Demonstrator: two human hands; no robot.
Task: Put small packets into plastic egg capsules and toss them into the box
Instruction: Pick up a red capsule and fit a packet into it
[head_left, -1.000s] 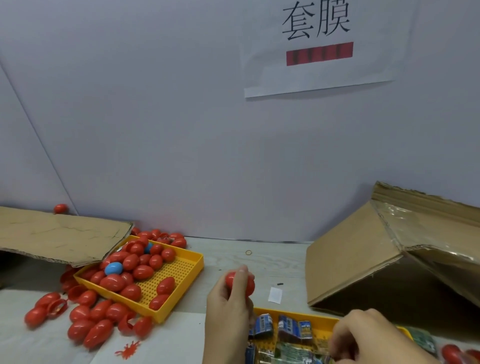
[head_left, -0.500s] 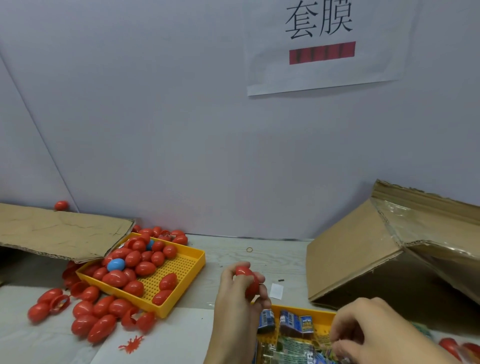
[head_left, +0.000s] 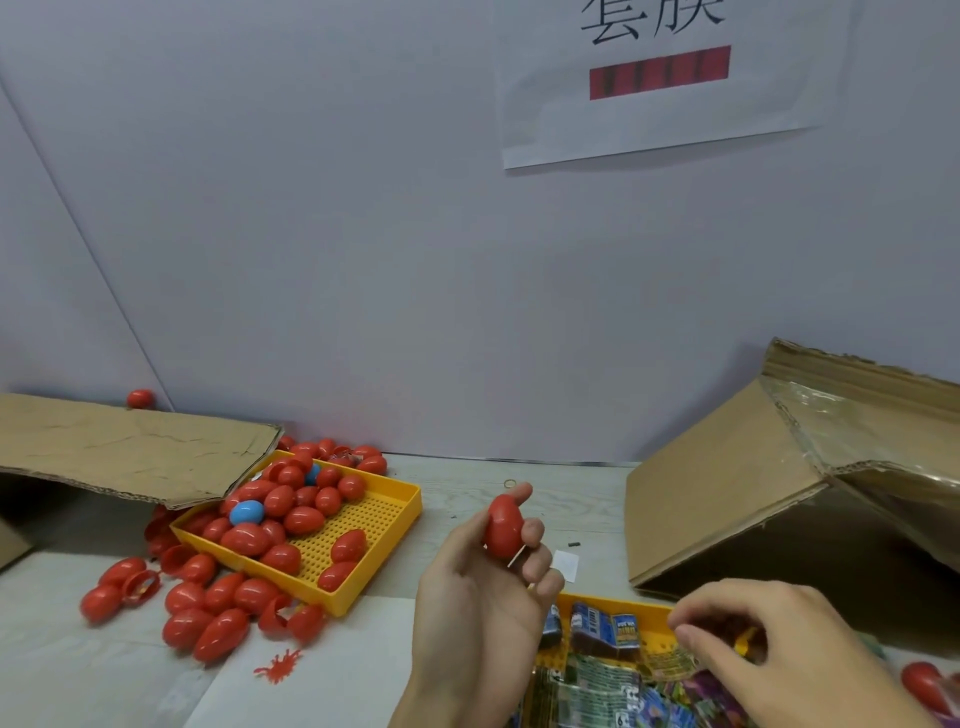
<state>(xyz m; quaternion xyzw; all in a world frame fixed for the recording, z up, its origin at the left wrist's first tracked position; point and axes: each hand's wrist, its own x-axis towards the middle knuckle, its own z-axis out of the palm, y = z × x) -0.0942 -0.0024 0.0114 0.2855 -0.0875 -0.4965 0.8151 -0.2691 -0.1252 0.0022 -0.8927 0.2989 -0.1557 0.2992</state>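
Above the table, left hand (head_left: 483, 582) fingers (head_left: 532, 532) grip 1 red egg capsule (head_left: 503, 525).

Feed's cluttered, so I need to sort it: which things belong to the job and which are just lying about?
Job: red egg capsule in left hand; packets; right hand; cardboard box; yellow tray.
Lying about: rubber band; red splat toy; wall sign.

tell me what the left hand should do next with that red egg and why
Probably toss it right into the cardboard box: the left hand holds a closed red egg at its fingertips, while the right hand is already over the packets.
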